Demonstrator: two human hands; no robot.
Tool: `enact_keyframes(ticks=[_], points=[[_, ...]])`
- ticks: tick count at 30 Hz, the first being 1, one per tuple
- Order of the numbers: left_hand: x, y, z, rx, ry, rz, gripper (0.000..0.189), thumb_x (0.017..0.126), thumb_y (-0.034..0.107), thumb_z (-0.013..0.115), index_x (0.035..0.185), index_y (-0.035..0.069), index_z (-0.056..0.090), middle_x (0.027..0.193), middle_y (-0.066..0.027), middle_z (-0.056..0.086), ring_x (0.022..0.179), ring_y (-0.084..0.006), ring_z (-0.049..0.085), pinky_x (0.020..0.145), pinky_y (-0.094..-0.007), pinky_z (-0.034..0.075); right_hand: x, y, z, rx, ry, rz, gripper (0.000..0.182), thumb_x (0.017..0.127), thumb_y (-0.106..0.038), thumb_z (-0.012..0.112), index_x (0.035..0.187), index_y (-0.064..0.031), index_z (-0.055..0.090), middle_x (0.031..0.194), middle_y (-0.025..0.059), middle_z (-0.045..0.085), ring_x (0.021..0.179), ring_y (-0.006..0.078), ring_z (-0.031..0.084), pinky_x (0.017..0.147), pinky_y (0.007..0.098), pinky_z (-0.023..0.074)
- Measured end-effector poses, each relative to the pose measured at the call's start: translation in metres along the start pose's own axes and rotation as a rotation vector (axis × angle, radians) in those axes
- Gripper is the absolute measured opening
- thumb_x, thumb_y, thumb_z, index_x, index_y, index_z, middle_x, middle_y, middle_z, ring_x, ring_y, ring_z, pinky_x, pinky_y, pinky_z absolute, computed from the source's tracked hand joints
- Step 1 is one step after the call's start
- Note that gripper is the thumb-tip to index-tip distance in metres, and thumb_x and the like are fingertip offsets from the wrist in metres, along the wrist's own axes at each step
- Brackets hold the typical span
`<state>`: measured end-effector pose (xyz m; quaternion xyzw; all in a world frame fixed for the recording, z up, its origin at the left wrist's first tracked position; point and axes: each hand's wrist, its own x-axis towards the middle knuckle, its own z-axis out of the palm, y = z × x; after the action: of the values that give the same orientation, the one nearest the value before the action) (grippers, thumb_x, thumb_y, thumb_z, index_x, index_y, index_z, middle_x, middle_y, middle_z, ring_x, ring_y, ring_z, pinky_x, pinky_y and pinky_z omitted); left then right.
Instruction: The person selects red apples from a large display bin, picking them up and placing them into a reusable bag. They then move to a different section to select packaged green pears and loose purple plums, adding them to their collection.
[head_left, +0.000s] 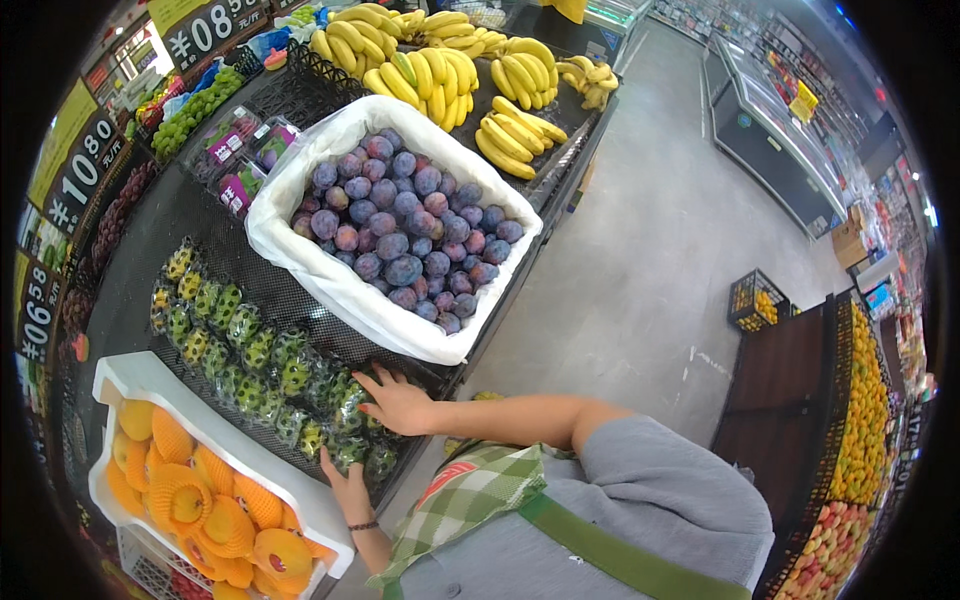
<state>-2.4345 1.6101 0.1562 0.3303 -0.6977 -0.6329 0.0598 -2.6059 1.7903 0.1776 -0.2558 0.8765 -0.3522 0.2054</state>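
Rows of small green and yellow fruits in clear, dark-spotted wrapping (259, 349) lie on the black mesh-lined display. My right hand (397, 401) rests on the wrapped fruits near the display's front edge, its fingers spread. Lower down, my left hand (347, 487) touches the near end of the same rows, thumb and fingers apart around a wrapped fruit; whether it grips one is unclear. Just above my right hand stands a white-lined crate (322, 281) full of purple plums (405, 225). Beside my left hand is a white foam box (300, 491) of orange fruits in foam nets (225, 525).
Bananas (427, 79) lie at the display's far end. Plastic punnets with purple labels (240, 154) and green grapes (199, 105) are behind the plums. Price signs (82, 169) line the left. To the right are grey floor (622, 247), a black crate (756, 300) and a stand of orange fruit (862, 405).
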Motion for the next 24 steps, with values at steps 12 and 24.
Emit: enact_keyframes(ticks=[12,24], points=[[-0.039,0.062,0.055,0.692,0.422,0.559,0.055,0.099,0.008,0.064,0.151,-0.004,0.050,0.154,-0.0274,0.050,0.144,-0.0443,0.047,0.123,-0.0499,0.034,-0.071,0.009,-0.073,0.051,-0.046,-0.434,0.061,0.102,-0.024,0.066,0.155,-0.0005,0.046,0.148,0.0261,0.056,0.132,0.0442,0.058,0.101,0.0519,0.0544],[0.107,0.268,0.385,0.653,0.177,1.162,0.024,0.102,0.013,0.067,0.124,0.005,0.070,0.116,-0.0159,0.069,0.108,-0.0372,0.066,0.095,-0.0456,0.053,-0.151,0.165,-0.249,0.176,0.076,-0.492,0.020,0.100,-0.014,0.065,0.117,-0.0053,0.070,0.103,0.0150,0.071,0.094,0.0389,0.071,0.080,0.0491,0.0575]])
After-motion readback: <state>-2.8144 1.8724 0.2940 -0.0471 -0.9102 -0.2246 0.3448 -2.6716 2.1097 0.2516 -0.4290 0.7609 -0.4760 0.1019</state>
